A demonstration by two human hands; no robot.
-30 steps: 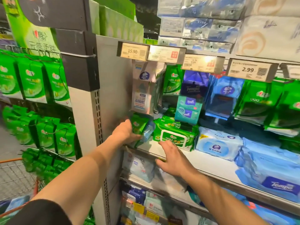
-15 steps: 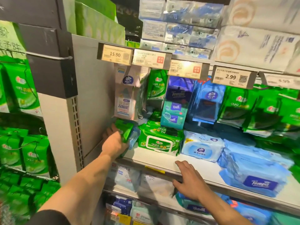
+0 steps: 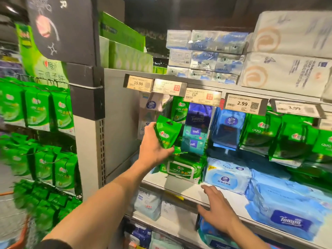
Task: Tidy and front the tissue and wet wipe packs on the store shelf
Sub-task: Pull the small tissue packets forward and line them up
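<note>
The small green wipe pouch (image 3: 167, 133) was raised upright in front of the hanging packs at the left end of the shelf bay, its punched hang hole at the top. The left hand (image 3: 154, 146) gripped it from the left and below, thumb up its left edge and fingers curled under its lower part. Just behind it hung a white Vinda pack (image 3: 150, 112) and a green 999 pack (image 3: 180, 109), with dark blue and teal Tempo tissue packs (image 3: 196, 128) to the right.

Below the pouch, a large green 999 wet wipe pack (image 3: 183, 170) lay flat on the white shelf (image 3: 190, 192), beside a pale blue Vinda wipe pack (image 3: 227, 178). A big blue Tempo wipe pack (image 3: 291, 219) lay further right.

The right hand (image 3: 216, 211) hovered at the front edge of that shelf, fingers spread and relaxed, holding nothing; whether it touched the shelf could not be told.

Price tags (image 3: 242, 104) reading 15.90, 9.99, 2.99 and 3.99 lined the rail above. Wrapped tissue bundles (image 3: 206, 54) were stacked on the top shelf. Rows of green pouches (image 3: 37, 108) hung on the rack to the left.
</note>
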